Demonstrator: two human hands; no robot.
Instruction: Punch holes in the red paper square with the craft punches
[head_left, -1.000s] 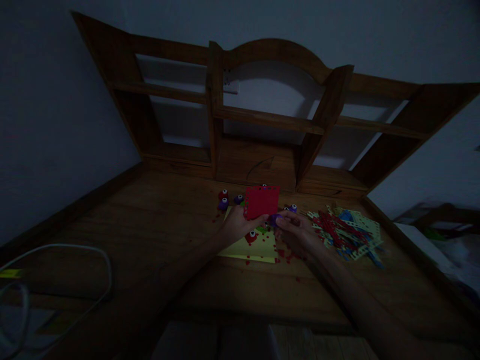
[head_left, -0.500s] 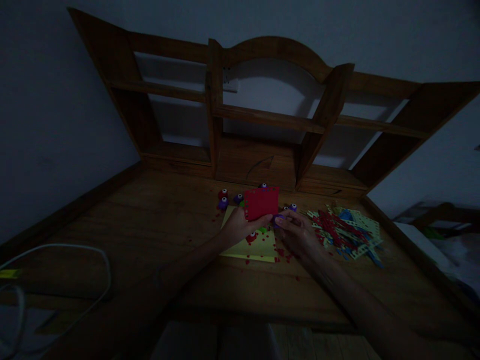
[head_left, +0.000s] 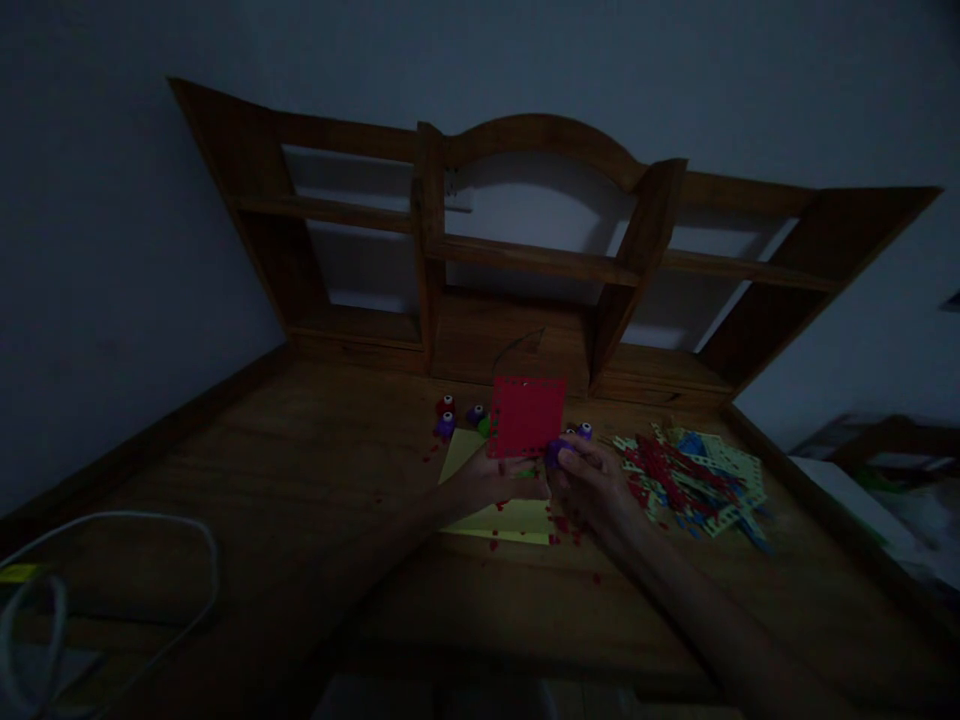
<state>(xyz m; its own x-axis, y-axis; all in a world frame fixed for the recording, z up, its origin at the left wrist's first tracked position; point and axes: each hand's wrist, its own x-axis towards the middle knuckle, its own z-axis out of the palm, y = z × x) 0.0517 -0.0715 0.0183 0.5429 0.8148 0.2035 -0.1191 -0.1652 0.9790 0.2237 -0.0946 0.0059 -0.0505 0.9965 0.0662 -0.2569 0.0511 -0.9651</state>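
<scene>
A red sheet of paper (head_left: 529,415) with small holes punched along its edges is pinched by my left hand (head_left: 496,482) at its lower side. My right hand (head_left: 598,472) grips a purple craft punch (head_left: 555,453) at the sheet's lower right corner. Whether the punch's jaws are around the edge is too dark to tell. Below both hands lies yellow paper (head_left: 480,525), strewn with red punched-out bits (head_left: 564,524).
Behind the yellow paper stand more punches, including a red one (head_left: 445,404) and purple ones (head_left: 445,425). To the right lies a heap of red, blue and pale punched strips (head_left: 690,475). A wooden shelf unit (head_left: 517,345) rises at the back. A white cable (head_left: 214,560) loops at left.
The red sheet now faces me more fully, showing more of its height. My left hand has turned beneath it. The purple punch stays at its lower right corner. The view has tilted up slightly.
</scene>
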